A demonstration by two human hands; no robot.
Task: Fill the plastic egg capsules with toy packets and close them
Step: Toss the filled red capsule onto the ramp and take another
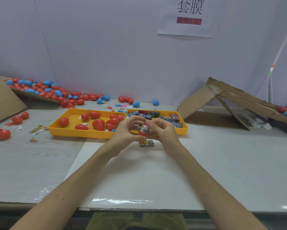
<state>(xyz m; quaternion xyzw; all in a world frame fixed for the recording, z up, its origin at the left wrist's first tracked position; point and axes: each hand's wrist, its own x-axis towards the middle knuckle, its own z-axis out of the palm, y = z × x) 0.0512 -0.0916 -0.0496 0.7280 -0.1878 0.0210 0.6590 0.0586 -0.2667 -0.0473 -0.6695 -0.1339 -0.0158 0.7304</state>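
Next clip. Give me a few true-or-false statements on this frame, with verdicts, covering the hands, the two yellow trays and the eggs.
1. The left hand and right hand both hold one red egg capsule between them. True.
2. The left yellow tray holds only blue eggs. False: the eggs in it are red.
3. The right yellow tray holds printed toy packets. True.
4. The egg pile at the far left is all red. False: red and blue are mixed.
5. A loose packet lies on the table beneath the hands. True.
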